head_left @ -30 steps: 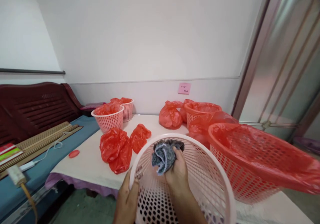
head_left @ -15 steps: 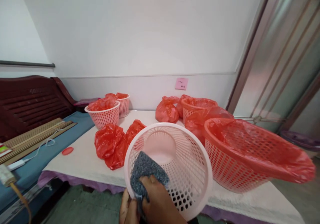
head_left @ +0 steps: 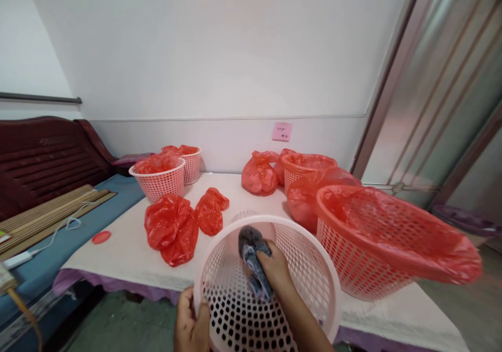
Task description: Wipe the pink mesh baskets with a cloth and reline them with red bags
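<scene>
A pale pink plastic basket (head_left: 314,252) with a perforated wall is tilted so its mouth faces me at the table's front edge. My left hand (head_left: 191,321) grips its rim at the lower left, thumb inside and fingers outside. Inside the basket, my right hand (head_left: 276,268) is closed on a bunched grey-blue cloth (head_left: 253,255). The cloth is off the rim, around the basket's middle; whether it touches the wall I cannot tell. Just left of the basket lie two crumpled red plastic bags (head_left: 171,229).
A large red-lined basket (head_left: 364,252) stands close on the right, with a smaller lined one (head_left: 308,166) and filled red bags (head_left: 259,174) behind. Lined white baskets (head_left: 160,182) stand back left. A red disc (head_left: 101,237) lies on the white-covered table (head_left: 129,247).
My right hand has carried the cloth from the rim's left side deeper into the basket. The basket has tipped and dropped slightly, and my left hand has shifted left along the rim.
</scene>
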Demonstrator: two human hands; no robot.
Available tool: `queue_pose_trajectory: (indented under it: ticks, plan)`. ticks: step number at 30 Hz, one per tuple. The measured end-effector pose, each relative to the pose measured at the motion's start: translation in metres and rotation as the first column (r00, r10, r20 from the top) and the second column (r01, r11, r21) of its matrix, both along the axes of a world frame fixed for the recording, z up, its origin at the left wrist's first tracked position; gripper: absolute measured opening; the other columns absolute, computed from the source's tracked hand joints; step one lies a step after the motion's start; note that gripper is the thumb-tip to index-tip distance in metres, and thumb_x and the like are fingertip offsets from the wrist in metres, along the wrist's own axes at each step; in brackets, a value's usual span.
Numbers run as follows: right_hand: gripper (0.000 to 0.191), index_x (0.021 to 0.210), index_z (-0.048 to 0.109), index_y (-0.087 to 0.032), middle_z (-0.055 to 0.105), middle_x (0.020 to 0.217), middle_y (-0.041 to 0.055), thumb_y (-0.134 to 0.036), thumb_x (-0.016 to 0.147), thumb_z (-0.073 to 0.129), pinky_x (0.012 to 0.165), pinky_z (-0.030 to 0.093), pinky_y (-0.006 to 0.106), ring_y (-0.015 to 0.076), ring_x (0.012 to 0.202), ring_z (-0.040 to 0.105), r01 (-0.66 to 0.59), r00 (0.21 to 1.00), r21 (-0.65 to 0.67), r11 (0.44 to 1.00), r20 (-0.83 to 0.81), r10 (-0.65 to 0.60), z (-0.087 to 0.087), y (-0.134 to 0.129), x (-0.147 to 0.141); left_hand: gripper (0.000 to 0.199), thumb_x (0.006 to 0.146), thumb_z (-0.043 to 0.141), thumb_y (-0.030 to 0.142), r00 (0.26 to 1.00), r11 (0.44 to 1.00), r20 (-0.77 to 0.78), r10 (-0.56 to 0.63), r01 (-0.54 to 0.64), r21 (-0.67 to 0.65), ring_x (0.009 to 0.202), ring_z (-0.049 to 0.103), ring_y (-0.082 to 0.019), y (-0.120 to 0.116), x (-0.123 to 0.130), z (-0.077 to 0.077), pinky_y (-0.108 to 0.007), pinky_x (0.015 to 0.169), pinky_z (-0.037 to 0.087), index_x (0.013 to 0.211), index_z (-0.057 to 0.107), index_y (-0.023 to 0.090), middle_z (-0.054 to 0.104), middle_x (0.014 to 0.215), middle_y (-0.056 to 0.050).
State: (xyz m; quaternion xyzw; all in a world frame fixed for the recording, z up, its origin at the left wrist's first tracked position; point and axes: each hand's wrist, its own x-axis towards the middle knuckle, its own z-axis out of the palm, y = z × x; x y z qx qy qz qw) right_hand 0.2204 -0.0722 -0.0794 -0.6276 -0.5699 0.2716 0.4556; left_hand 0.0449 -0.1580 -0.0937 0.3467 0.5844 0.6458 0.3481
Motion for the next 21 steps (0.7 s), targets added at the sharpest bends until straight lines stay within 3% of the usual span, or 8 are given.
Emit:
queue_pose_trajectory:
  ticks: [5,6,8,10,12,15,18,21]
  plan:
    - [0.034,0.115,0.058,-0.018,0.071,0.096,0.0054,-0.025,0.083,0.046,0.081,0.053,0.033,0.0208,0.091,0.066,0.059,0.981,0.122,0.991,-0.189,-0.035,0.000,-0.001,-0.067,0.040,0.072,0.064,0.055,0.999,0.998,-0.012,-0.041,0.040,-0.049,0.084,0.065,-0.026,-0.005,0.010,0.012,-0.032,0.070,0.050,0.097,0.061,0.023,0.070,0.087,-0.003]
    - [0.039,0.120,0.055,-0.018,0.070,0.103,0.0065,-0.022,0.082,0.047,0.084,0.052,0.033,0.0204,0.096,0.065,0.032,0.991,0.126,0.991,-0.136,-0.014,-0.001,-0.005,-0.077,0.041,0.074,0.063,0.055,0.999,0.997,0.006,-0.054,0.054,-0.062,0.084,0.065,-0.026,-0.006,0.012,0.013,-0.032,0.071,0.049,0.100,0.060,0.023,0.070,0.088,-0.003]
    - [0.049,0.128,0.051,-0.018,0.067,0.113,0.0085,-0.015,0.079,0.047,0.090,0.050,0.032,0.0199,0.104,0.063,-0.083,0.990,0.068,0.994,0.121,0.075,-0.005,-0.011,-0.086,0.042,0.078,0.059,0.054,0.998,0.996,0.023,-0.064,0.065,-0.065,0.088,0.064,-0.026,-0.007,0.011,0.016,-0.032,0.076,0.048,0.106,0.059,0.023,0.070,0.091,-0.003]
    - [0.050,0.123,0.056,-0.018,0.067,0.111,0.0108,-0.010,0.074,0.049,0.088,0.050,0.034,0.0227,0.101,0.065,-0.185,0.894,-0.075,0.980,0.401,0.199,-0.012,-0.014,-0.081,0.040,0.080,0.058,0.052,0.998,0.997,-0.017,-0.069,0.068,-0.028,0.094,0.063,-0.025,-0.008,0.009,0.018,-0.031,0.082,0.046,0.107,0.060,0.024,0.069,0.094,-0.003]
    - [0.039,0.107,0.065,-0.016,0.070,0.101,0.0142,-0.007,0.071,0.053,0.081,0.051,0.039,0.0272,0.091,0.069,-0.188,0.807,-0.210,0.960,0.524,0.272,-0.020,-0.010,-0.066,0.036,0.081,0.058,0.051,0.995,0.997,-0.070,-0.073,0.071,-0.023,0.093,0.061,-0.025,-0.009,0.008,0.018,-0.031,0.082,0.044,0.104,0.061,0.024,0.068,0.092,-0.003]
    - [0.031,0.095,0.070,-0.011,0.070,0.098,0.0214,-0.003,0.075,0.048,0.076,0.051,0.043,0.0307,0.086,0.070,-0.069,0.761,-0.317,0.946,0.596,0.255,-0.031,0.003,-0.038,0.035,0.080,0.058,0.053,0.992,0.997,-0.097,-0.075,0.072,-0.039,0.092,0.061,-0.026,-0.012,0.011,0.017,-0.031,0.079,0.044,0.100,0.063,0.024,0.068,0.094,-0.003]
    - [0.038,0.108,0.067,-0.008,0.067,0.107,0.0258,-0.004,0.081,0.041,0.078,0.050,0.043,0.0310,0.092,0.070,0.052,0.750,-0.342,0.938,0.634,0.189,-0.037,0.012,-0.021,0.033,0.080,0.059,0.053,0.987,0.996,-0.146,-0.073,0.081,0.048,0.092,0.060,-0.024,-0.012,0.015,0.015,-0.030,0.081,0.043,0.093,0.064,0.024,0.066,0.094,-0.003]
    - [0.045,0.122,0.061,-0.015,0.069,0.112,0.0172,-0.011,0.078,0.049,0.083,0.050,0.035,0.0262,0.100,0.068,-0.009,0.772,-0.351,0.936,0.592,0.230,-0.040,0.006,-0.019,0.026,0.081,0.061,0.048,0.971,0.977,-0.227,-0.072,0.114,0.177,0.086,0.057,-0.019,-0.007,0.014,0.015,-0.028,0.081,0.041,0.085,0.065,0.023,0.062,0.089,-0.001]
